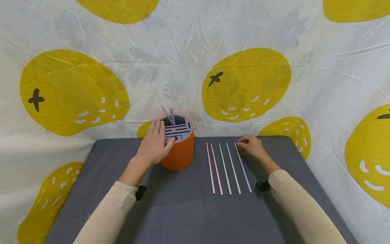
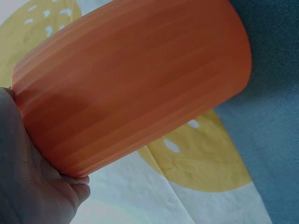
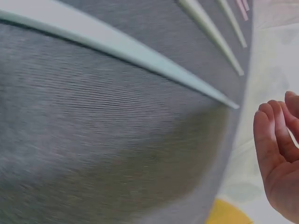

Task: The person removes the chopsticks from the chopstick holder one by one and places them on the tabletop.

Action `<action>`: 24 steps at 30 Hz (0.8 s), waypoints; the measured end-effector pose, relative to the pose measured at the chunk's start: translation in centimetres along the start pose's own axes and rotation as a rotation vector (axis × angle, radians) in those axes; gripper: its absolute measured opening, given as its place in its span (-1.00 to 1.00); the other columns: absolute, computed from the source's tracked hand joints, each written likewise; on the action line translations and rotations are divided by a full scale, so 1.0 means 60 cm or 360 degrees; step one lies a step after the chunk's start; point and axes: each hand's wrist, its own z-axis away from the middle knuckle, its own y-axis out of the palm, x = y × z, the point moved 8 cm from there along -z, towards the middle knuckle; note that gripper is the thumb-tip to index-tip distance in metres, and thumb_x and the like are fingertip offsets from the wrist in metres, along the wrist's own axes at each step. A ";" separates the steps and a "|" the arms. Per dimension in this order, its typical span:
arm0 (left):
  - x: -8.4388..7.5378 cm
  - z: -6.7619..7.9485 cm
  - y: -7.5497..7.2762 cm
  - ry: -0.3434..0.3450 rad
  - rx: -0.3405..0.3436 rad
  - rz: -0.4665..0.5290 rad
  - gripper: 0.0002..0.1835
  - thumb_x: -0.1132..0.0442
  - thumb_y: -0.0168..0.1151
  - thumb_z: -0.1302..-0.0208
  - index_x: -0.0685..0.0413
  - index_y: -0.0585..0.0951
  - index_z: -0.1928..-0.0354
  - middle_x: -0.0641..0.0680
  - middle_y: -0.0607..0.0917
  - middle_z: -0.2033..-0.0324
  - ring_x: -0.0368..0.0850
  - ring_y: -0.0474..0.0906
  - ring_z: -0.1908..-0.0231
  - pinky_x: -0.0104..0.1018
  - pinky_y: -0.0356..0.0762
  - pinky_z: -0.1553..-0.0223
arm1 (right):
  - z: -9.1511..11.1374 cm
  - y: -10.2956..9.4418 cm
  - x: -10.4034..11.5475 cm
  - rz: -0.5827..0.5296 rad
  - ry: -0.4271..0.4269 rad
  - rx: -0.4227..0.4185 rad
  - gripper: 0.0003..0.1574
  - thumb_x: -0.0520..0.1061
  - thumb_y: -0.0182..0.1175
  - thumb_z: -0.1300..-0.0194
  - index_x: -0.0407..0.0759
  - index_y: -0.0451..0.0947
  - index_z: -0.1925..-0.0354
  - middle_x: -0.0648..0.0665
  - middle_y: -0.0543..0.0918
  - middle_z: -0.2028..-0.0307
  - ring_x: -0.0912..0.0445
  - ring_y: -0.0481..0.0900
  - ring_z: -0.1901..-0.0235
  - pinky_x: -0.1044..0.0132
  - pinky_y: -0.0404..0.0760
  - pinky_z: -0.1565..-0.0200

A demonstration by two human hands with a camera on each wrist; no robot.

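My left hand [image 1: 153,144] rests on the left rim of an orange ribbed desk organizer [image 1: 177,156], fingers straight along its top edge and thumb over the front rim. In the left wrist view the organizer's side [image 2: 135,84] fills most of the picture. Its grey top [image 1: 179,130] has slots, and a few thin sticks [image 1: 171,115] lean out of the rear opening. My right hand [image 1: 251,146] hovers by the far end of a pale blue stick [image 1: 243,167], fingers loosely bent. In the right wrist view a gap shows between the fingertips [image 3: 273,109] and that stick [image 3: 140,58].
Left of the blue stick lie two pale green sticks [image 1: 225,168] [image 1: 233,168] and two pink sticks [image 1: 210,168] [image 1: 216,168], roughly parallel on the dark grey table [image 1: 189,217]. A white cloth [image 1: 170,84] with yellow fruit print hangs behind the table.
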 end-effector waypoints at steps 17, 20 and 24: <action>0.003 0.002 0.003 -0.0020 -0.0009 0.0014 -0.08 -0.24 -0.26 -0.59 0.38 -0.12 -0.62 0.35 -0.13 -0.63 0.28 -0.29 -0.64 0.15 -0.19 -0.62 | -0.029 -0.029 0.192 -0.0179 -0.0351 0.0015 -0.58 0.06 0.26 -0.49 -0.17 0.69 -0.13 -0.23 0.78 0.00 -0.07 0.74 0.07 0.08 0.73 0.02; 0.002 0.001 0.002 -0.0015 -0.0007 0.0017 -0.08 -0.25 -0.26 -0.59 0.38 -0.12 -0.62 0.35 -0.13 -0.63 0.28 -0.29 -0.64 0.15 -0.20 -0.62 | -0.036 -0.029 0.225 -0.0235 -0.0433 -0.0013 -0.57 0.03 0.29 -0.47 -0.21 0.69 -0.12 -0.24 0.78 0.02 -0.12 0.74 0.09 0.19 0.71 0.09; 0.001 0.001 0.000 -0.0009 -0.0016 0.0012 -0.07 -0.25 -0.26 -0.59 0.38 -0.11 -0.61 0.36 -0.12 -0.63 0.29 -0.27 -0.64 0.14 -0.20 -0.63 | -0.042 -0.024 0.270 -0.0311 -0.0523 -0.0033 -0.59 -0.02 0.32 -0.44 -0.25 0.69 -0.12 -0.22 0.78 0.03 -0.15 0.72 0.06 0.18 0.70 0.07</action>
